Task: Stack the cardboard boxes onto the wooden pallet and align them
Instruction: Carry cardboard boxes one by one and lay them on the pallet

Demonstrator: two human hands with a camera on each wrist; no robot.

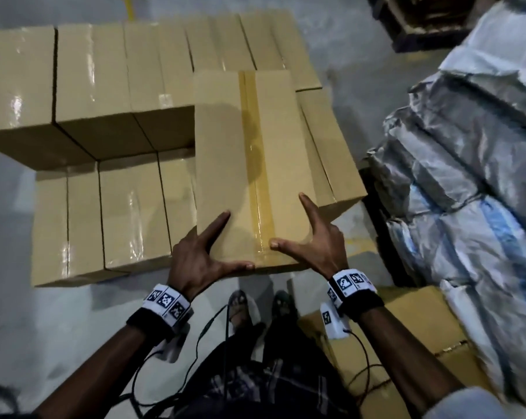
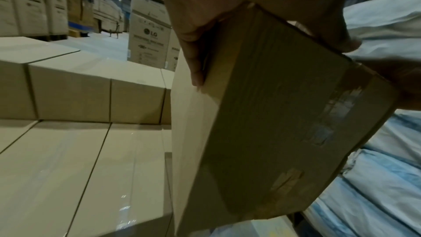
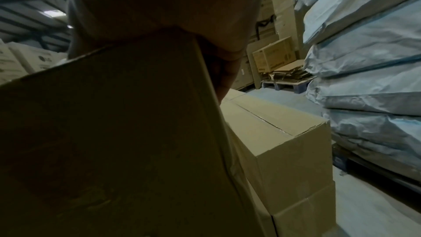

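At six o'clock of the head view, both hands held one long brown cardboard box sealed with a strip of tan tape [image 1: 249, 164] by its near end. The left hand [image 1: 199, 255] gripped the near left corner, thumb laid along the near edge and forefinger stretched up the left edge toward twelve o'clock. The right hand [image 1: 313, 237] gripped the near right corner, thumb lying on the top by the tape and forefinger reaching up the right edge. The remaining fingers of both hands were hidden behind the box.

That box [image 2: 273, 114] showed its taped end face in the left wrist view, with the left-hand fingers [image 2: 196, 64] pressed against its side; the right wrist view was mostly filled by its dark end face [image 3: 114, 132].

The held box sat above the stack of plain brown cardboard boxes [image 1: 119, 207], over its right part. At ten o'clock stood a higher tier of boxes [image 1: 89, 80]; at eight o'clock lay a lower tier, tape glinting on the tops. Whether the held box touched the boxes beneath could not be told.

At three o'clock lay a heap of grey-white and blue woven sacks [image 1: 467, 164]. At five o'clock a flattened sheet of brown cardboard [image 1: 406, 322] lay on the floor.
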